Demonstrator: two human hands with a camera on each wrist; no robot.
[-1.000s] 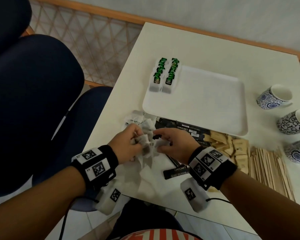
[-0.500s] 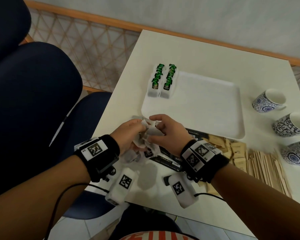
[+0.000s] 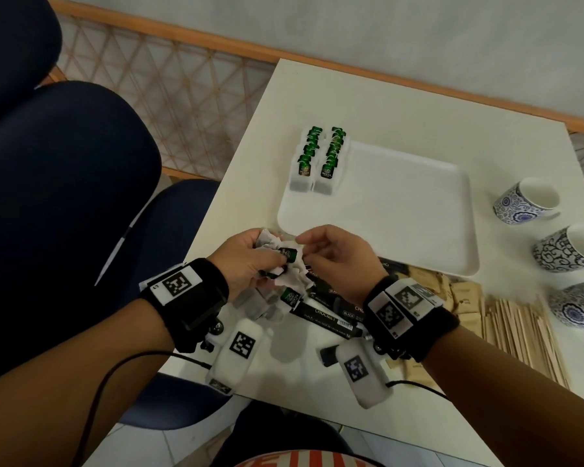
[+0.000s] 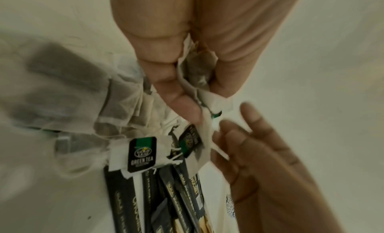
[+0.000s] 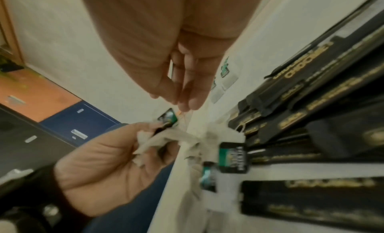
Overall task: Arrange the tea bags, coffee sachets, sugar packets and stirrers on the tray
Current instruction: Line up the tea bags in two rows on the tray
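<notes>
Left hand clutches crumpled green tea bags over the table's near edge; right hand's fingertips reach them, grip unclear.

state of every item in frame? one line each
left hand, grips the held tea bags
held tea bags, crumpled bunch, raised
right hand, fingers at the bunch, grip unclear
rowed tea bags, two rows along tray's left rim
tray, flat on table
coffee sachets, loose on table, off tray
sugar packets, on table, off tray
stirrers, on table, off tray
cups, on table
</notes>
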